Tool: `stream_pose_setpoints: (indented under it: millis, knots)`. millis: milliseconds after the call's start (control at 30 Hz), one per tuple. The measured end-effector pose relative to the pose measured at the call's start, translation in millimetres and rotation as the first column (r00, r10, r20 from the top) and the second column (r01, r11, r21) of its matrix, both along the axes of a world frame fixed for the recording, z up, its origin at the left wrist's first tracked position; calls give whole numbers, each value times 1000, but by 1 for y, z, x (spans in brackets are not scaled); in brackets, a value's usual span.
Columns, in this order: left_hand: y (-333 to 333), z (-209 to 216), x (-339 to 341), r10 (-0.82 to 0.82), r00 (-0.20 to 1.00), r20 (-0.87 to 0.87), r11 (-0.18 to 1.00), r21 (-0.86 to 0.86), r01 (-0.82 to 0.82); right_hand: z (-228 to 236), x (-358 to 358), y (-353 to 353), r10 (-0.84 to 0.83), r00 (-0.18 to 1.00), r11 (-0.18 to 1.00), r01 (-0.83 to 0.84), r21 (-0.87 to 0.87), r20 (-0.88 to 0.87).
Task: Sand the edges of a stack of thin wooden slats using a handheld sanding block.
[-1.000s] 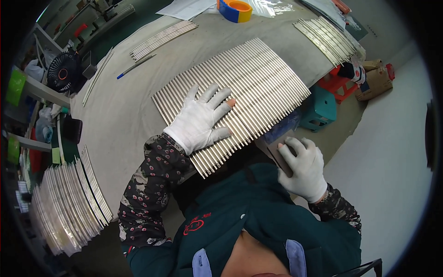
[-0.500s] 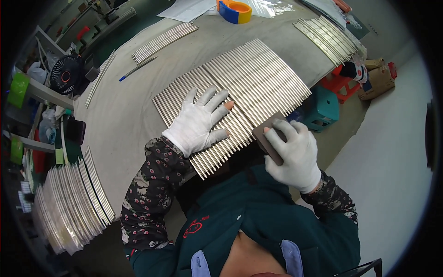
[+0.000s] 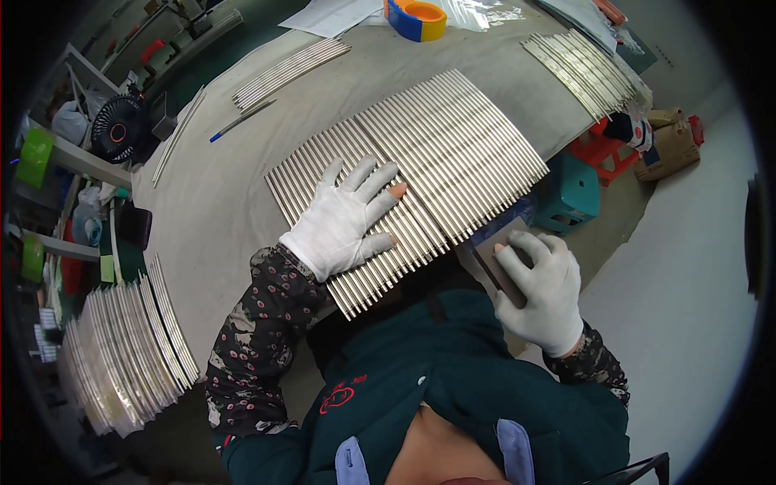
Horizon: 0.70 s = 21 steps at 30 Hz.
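Observation:
A wide row of thin silvery metal rods (image 3: 461, 145) lies side by side on the table, their near ends reaching its front edge. My left hand (image 3: 333, 226), in a white glove with a bare fingertip showing, rests flat on the left part of the row with its fingers spread. Off the row's near right edge, my right hand (image 3: 546, 295), gloved too, grips a flat grey-brown rectangular block (image 3: 499, 268). The block is apart from the rods, and its exact kind is unclear.
On the grey table (image 3: 214, 194) are a smaller group of rods (image 3: 291, 73), a pen (image 3: 241, 121), a tape roll (image 3: 416, 19) and more rods (image 3: 578, 73) at far right. Bundled rods (image 3: 121, 352) stand at left. A teal stool (image 3: 570, 194) is beyond my right hand.
My right hand has moved right and toward me with the block, from the rods' near edge to beyond it. My left hand stays on the rods, almost unmoved.

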<state>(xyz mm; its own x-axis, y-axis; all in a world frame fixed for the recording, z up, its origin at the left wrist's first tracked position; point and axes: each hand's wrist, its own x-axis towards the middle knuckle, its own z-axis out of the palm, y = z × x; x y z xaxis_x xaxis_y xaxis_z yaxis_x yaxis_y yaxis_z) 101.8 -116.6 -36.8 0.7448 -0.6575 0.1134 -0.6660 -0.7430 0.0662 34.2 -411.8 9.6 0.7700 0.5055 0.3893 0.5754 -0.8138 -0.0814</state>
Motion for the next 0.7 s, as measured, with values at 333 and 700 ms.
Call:
stream_pose_setpoints:
  millis: [333, 700]
  knots:
    - [0, 1, -1, -8, 1000, -4, 1000, -29, 8, -2, 15, 24, 37, 999, 999, -38, 36, 11]
    - [-7, 3, -1, -10, 1000, 1, 995, -96, 10, -3, 16, 29, 55, 998, 998, -54, 35, -26]
